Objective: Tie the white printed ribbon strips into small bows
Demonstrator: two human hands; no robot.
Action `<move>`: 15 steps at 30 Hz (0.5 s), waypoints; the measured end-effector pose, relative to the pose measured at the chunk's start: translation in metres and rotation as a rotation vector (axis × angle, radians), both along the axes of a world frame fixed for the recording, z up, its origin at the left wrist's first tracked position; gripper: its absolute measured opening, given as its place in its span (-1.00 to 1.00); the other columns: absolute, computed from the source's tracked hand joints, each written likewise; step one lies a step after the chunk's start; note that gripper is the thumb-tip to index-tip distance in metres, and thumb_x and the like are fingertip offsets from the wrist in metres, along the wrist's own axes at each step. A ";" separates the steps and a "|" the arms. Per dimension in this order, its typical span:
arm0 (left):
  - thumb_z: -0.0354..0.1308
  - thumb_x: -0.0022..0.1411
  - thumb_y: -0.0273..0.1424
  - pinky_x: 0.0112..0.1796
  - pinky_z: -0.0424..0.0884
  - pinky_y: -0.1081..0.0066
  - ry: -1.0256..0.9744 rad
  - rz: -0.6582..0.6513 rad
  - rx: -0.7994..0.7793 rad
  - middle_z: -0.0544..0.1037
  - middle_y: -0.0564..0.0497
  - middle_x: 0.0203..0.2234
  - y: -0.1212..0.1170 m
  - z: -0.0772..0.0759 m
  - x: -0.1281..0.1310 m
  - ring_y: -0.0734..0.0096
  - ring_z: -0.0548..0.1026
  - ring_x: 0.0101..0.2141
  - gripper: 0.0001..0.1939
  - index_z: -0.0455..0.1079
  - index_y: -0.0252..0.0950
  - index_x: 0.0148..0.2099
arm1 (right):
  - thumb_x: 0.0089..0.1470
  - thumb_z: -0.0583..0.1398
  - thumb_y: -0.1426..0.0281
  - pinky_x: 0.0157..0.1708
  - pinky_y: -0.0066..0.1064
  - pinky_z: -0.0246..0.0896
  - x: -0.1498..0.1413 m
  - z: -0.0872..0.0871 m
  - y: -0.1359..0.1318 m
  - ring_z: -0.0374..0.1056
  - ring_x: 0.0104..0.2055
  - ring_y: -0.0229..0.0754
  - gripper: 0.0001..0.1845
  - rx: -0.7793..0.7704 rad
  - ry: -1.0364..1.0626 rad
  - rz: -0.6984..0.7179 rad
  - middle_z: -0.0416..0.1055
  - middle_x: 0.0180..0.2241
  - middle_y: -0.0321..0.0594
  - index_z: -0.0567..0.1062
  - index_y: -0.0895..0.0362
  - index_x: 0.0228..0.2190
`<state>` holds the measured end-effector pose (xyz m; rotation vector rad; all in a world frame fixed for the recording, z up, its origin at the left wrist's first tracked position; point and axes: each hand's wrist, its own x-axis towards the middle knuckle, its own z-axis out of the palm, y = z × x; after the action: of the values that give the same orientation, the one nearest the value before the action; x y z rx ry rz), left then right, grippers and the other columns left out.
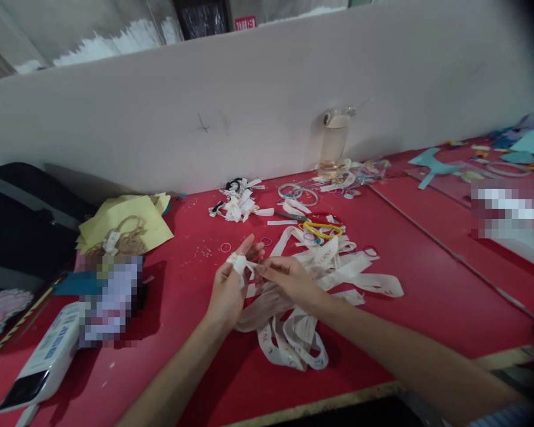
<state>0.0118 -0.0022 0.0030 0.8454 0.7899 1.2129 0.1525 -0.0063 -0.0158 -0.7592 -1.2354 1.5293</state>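
Note:
My left hand (234, 281) holds a small knotted piece of white ribbon (238, 263) against its thumb and palm. From the right, my right hand (289, 277) pinches a narrow end of that same ribbon with thumb and fingertips. Both hands are above the red table, close together. Under and beyond them lies a loose heap of printed white ribbon (302, 332), partly hidden by my right hand and forearm. Scissors with red and yellow handles (323, 229) rest behind the heap. A pile of short white and black ribbon pieces (238, 201) sits farther back.
A clear bottle (333, 145) stands by the white partition (160, 124). Thin bands and rings (298, 193) lie near it. On the left are yellow papers with twine (124, 228), a white device (47, 356) and a dark bag (22, 219). Blue scraps (434, 166) lie at right.

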 end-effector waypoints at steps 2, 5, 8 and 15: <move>0.12 0.21 -0.30 -0.34 0.43 0.55 0.025 -0.001 -0.021 0.49 -0.07 0.01 -0.001 0.002 0.001 0.35 0.49 -0.08 -0.58 0.36 -0.16 0.13 | 0.05 0.24 0.22 -0.32 -0.42 0.24 -0.002 -0.001 -0.001 0.35 -0.43 -0.27 -0.72 -0.021 0.003 0.023 0.44 -0.53 -0.28 0.51 0.19 -0.50; 0.14 0.18 -0.27 -0.47 0.39 0.57 0.045 -0.001 -0.047 0.53 -0.11 -0.05 -0.004 0.005 0.005 0.35 0.52 -0.16 -0.53 0.34 -0.20 0.14 | 0.02 0.26 0.21 -0.34 -0.42 0.24 -0.005 -0.003 -0.003 0.35 -0.46 -0.28 -0.71 -0.070 0.003 0.058 0.44 -0.53 -0.28 0.50 0.20 -0.50; 0.16 0.15 -0.27 -0.47 0.40 0.55 0.056 -0.010 -0.077 0.57 -0.12 -0.13 -0.006 0.007 0.007 0.37 0.54 -0.26 -0.51 0.34 -0.23 0.13 | 0.01 0.26 0.21 -0.35 -0.42 0.24 -0.005 -0.004 -0.002 0.35 -0.47 -0.29 -0.71 -0.098 0.010 0.079 0.44 -0.53 -0.28 0.48 0.19 -0.52; 0.09 0.22 -0.28 -0.15 0.43 0.42 0.079 0.090 0.039 0.58 -0.11 -0.13 0.003 0.005 -0.001 0.32 0.52 -0.13 -0.66 0.44 -0.29 0.01 | 0.15 0.12 0.32 -0.16 -0.30 0.27 0.014 -0.005 0.013 0.38 -0.24 -0.17 -0.79 0.318 -0.515 -0.174 0.46 -0.34 -0.17 0.51 0.15 -0.38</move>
<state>0.0106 0.0003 0.0077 0.9020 0.8784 1.2841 0.1661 0.0063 -0.0213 -1.0510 -1.6895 0.9880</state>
